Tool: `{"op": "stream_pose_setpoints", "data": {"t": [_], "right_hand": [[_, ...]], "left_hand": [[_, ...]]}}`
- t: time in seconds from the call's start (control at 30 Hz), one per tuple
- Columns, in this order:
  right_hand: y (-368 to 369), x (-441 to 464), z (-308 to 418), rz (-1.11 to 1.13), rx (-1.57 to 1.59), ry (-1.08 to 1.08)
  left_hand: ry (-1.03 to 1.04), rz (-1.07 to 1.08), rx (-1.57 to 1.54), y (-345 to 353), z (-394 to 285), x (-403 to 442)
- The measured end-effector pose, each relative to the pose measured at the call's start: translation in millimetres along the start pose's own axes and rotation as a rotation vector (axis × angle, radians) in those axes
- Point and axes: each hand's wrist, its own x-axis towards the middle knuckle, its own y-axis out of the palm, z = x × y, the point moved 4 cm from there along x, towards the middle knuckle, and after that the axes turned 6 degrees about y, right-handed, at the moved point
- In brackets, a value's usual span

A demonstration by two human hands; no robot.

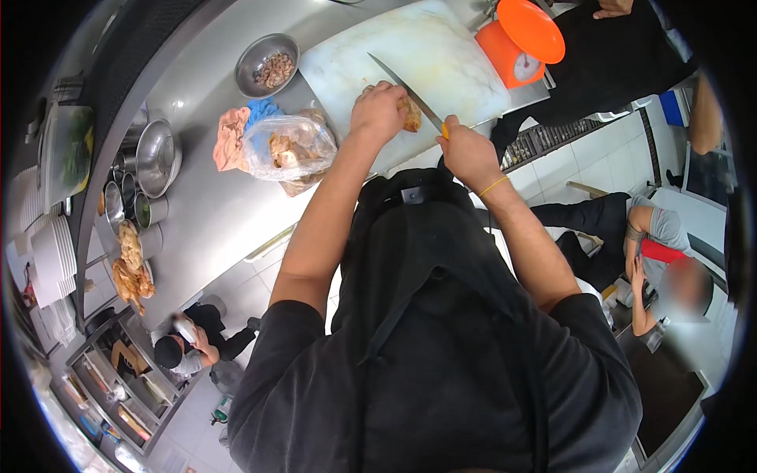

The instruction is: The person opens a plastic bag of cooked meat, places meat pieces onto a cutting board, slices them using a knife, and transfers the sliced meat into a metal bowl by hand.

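Left hand point(380, 110): holds browned food point(411, 116); best tucked clear.
Right hand point(469, 154): grips knife point(416, 99); steady strokes suit best.

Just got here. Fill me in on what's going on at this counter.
A person is at a white cutting board with a knife in the right hand. The left hand is at a browned piece of food, right beside the blade; whether the blade touches it is hard to tell. To the left are an open plastic bag with more food and a metal bowl of small chopped bits; an orange scale stands on the right.
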Motion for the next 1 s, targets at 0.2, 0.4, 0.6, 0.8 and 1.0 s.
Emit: {"op": "stream_pose_setpoints", "data": {"t": [0.2,0.4,0.6,0.8,1.0], "right_hand": [[-9,1,6,0.103,-0.087,0.016],[5,4,5,0.158,-0.058,0.051],[34,34,2,0.109,0.021,0.029],[-8,27,20,0.165,-0.08,0.017],[6,8,17,0.183,-0.044,0.066]], "left_hand": [[-0.051,0.142,0.085,-1,0,8],[-0.07,0.125,0.058,4,7,10],[-0.094,0.187,0.09,1,6,14],[-0.147,0.101,0.133,-5,6,5],[-0.161,0.087,-0.046,9,18,7]]}}
